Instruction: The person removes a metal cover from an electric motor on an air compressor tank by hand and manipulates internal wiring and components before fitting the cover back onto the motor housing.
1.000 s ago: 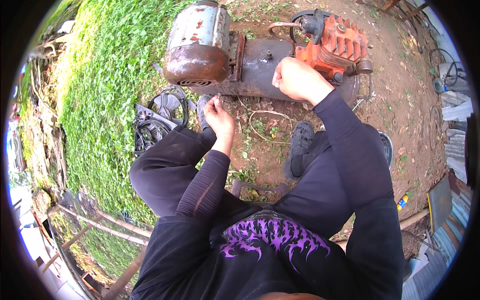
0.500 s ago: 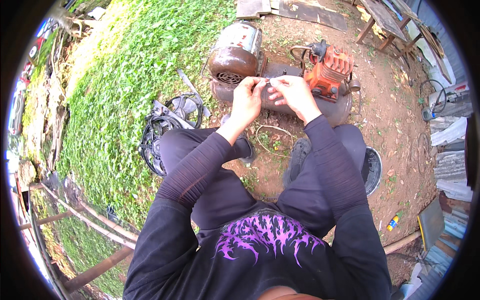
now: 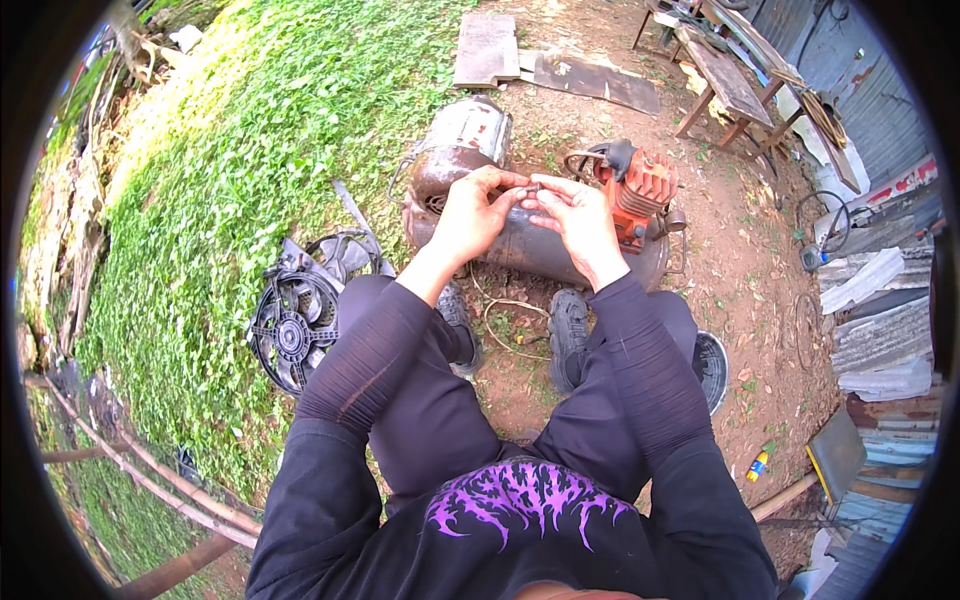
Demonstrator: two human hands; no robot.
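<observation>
My left hand (image 3: 472, 214) and my right hand (image 3: 580, 222) meet fingertip to fingertip over an air compressor. Both pinch at one tiny dark piece (image 3: 533, 189), too small to name. Beneath them lies the compressor's dark cylindrical tank (image 3: 525, 246). On its left end sits a rusty brown and silver electric motor (image 3: 465, 140), partly covered by my left hand. An orange finned pump head (image 3: 642, 190) stands on the right end, just beyond my right hand.
Black radiator fans (image 3: 293, 335) lie on the grass at the left. A thin hose (image 3: 488, 315) loops between my shoes. By my right leg stands a black bucket (image 3: 711, 370). A wooden bench (image 3: 722, 75) and corrugated sheets (image 3: 885, 335) line the right side.
The view has shifted, so the compressor sits lower and further left. My hands stay pinched together, now slightly lower in the picture, with the left one covering more of the motor.
</observation>
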